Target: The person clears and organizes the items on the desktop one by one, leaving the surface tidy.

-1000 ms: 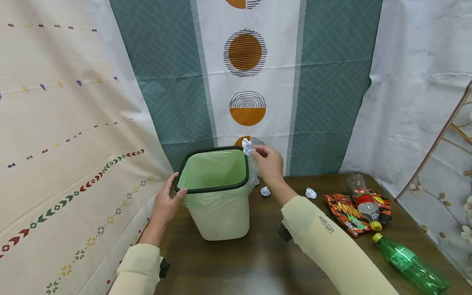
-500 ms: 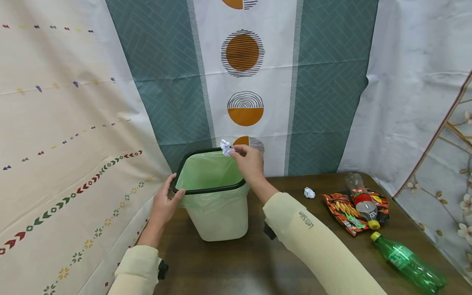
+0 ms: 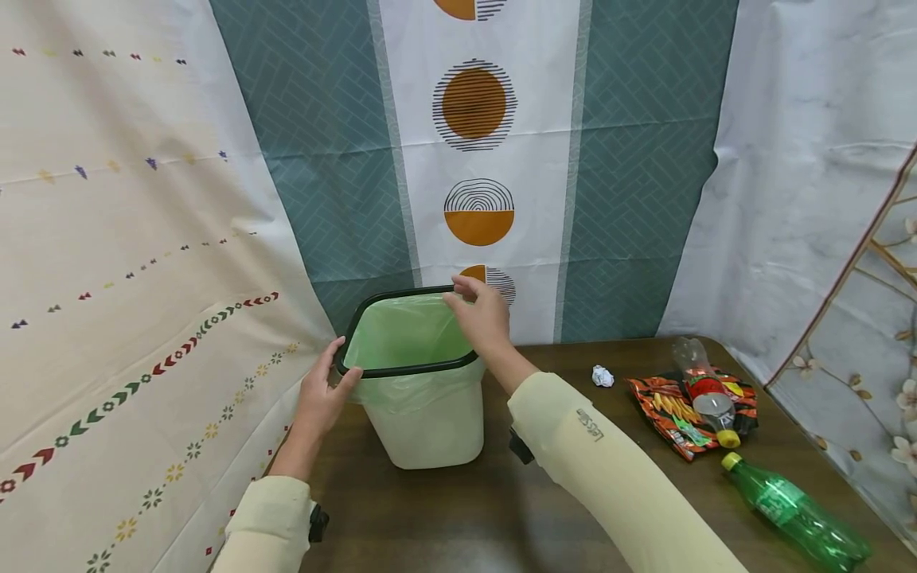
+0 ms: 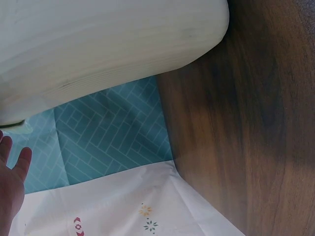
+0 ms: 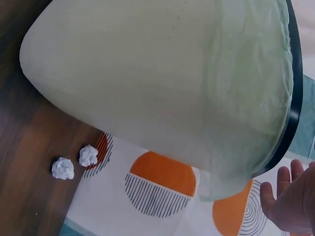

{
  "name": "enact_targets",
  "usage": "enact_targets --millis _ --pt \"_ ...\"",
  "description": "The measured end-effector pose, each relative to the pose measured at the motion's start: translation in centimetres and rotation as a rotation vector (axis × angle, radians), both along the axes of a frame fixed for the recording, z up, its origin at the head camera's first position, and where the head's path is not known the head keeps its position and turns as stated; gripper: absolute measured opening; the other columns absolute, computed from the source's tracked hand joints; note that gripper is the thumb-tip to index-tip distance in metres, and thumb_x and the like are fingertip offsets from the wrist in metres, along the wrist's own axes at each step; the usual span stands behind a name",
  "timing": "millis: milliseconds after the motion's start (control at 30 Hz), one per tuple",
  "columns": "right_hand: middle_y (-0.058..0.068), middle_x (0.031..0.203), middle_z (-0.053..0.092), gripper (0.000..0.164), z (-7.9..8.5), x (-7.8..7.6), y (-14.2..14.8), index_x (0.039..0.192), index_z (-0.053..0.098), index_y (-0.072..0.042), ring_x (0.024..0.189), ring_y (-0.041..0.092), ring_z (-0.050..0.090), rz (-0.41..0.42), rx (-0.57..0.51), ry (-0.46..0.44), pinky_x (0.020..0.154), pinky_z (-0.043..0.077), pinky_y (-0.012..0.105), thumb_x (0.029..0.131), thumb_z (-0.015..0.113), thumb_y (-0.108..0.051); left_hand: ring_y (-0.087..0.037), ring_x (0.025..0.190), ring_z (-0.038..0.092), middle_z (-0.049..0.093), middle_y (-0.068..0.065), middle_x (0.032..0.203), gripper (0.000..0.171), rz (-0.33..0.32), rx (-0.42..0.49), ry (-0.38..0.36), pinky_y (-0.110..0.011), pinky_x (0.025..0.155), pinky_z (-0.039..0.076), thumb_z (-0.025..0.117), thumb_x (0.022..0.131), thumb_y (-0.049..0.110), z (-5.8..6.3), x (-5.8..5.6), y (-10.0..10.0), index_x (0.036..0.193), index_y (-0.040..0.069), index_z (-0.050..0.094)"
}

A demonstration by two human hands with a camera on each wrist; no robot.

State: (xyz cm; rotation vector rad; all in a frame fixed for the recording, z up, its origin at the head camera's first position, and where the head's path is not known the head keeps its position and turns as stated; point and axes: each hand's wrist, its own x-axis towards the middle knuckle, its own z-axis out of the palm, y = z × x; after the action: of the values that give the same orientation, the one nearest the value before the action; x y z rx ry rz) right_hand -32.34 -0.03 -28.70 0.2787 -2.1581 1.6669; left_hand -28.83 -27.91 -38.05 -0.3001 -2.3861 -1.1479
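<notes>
A pale bin (image 3: 430, 434) with a black rim and a thin green liner (image 3: 408, 330) stands on the dark wooden table. My left hand (image 3: 324, 391) rests against the rim's left side, thumb at the front corner and fingers extended along the side. Over the right side of the rim is my right hand (image 3: 481, 315), its fingers loosely bent and apart, with nothing between them. In the right wrist view that hand (image 5: 290, 194) shows spread fingers beside the black rim (image 5: 295, 108). The bin's floor is hidden.
Two crumpled paper balls (image 5: 62, 168) (image 5: 88, 155) lie behind the bin in the right wrist view. Right of my forearm are a paper ball (image 3: 602, 376), an orange-and-black snack bag (image 3: 673, 406) under a clear bottle (image 3: 709, 394), and a green bottle (image 3: 795, 509). Patterned curtains (image 3: 637, 199) surround the table.
My right hand moved left over the bin with a crumpled paper ball, then let it go; the ball is out of sight now. The left hand stayed at the rim.
</notes>
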Motion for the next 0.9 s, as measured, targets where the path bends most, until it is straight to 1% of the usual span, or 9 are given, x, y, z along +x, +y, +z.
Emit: enact_targets --millis 100,333,467,700,900 --pt "0.007 0.119 0.070 0.036 -0.2 0.0 0.4 0.126 0.069 -0.010 0.113 0.022 0.060 -0.011 -0.003 0.003 0.092 0.049 0.037 0.092 0.071 -0.021 -0.040 0.134 0.042 0.039 -0.025 0.151 0.065 0.003 -0.006 0.003 -0.057 0.110 0.029 0.056 0.097 0.033 0.0 0.0 0.0 0.153 0.007 0.036" --pt "0.007 0.121 0.069 0.035 -0.6 0.0 2.0 0.127 0.068 -0.013 0.112 0.021 0.061 -0.003 -0.034 -0.025 0.092 0.050 0.038 0.093 0.070 -0.023 -0.040 0.134 0.042 0.040 -0.025 0.150 0.066 0.006 -0.005 0.004 -0.058 0.110 0.029 0.056 0.097 0.033 -0.1 -0.1 0.0 0.152 0.005 0.035" --pt "0.010 0.119 0.069 0.034 -0.8 -0.2 3.3 0.126 0.069 -0.010 0.110 0.022 0.061 -0.007 -0.044 -0.006 0.092 0.049 0.038 0.094 0.070 -0.021 -0.040 0.134 0.042 0.039 -0.025 0.150 0.066 0.003 -0.006 0.004 -0.058 0.110 0.029 0.056 0.097 0.033 -0.1 -0.1 -0.1 0.153 0.005 0.035" --pt "0.011 0.119 0.069 0.037 -1.2 -0.3 6.3 0.129 0.067 -0.007 0.110 0.024 0.062 -0.015 -0.003 -0.004 0.091 0.049 0.040 0.095 0.068 -0.021 -0.041 0.135 0.041 0.038 -0.026 0.151 0.065 0.005 -0.003 -0.002 -0.059 0.110 0.028 0.055 0.097 0.034 0.0 0.0 -0.2 0.153 0.007 0.035" --pt "0.011 0.123 0.067 0.038 -2.1 -0.3 9.7 0.130 0.066 -0.007 0.112 0.024 0.061 -0.021 0.031 -0.018 0.091 0.049 0.040 0.095 0.068 -0.022 -0.040 0.135 0.041 0.038 -0.025 0.151 0.066 -0.006 0.008 -0.001 -0.058 0.110 0.029 0.056 0.097 0.034 -0.2 0.0 -0.1 0.153 0.007 0.035"
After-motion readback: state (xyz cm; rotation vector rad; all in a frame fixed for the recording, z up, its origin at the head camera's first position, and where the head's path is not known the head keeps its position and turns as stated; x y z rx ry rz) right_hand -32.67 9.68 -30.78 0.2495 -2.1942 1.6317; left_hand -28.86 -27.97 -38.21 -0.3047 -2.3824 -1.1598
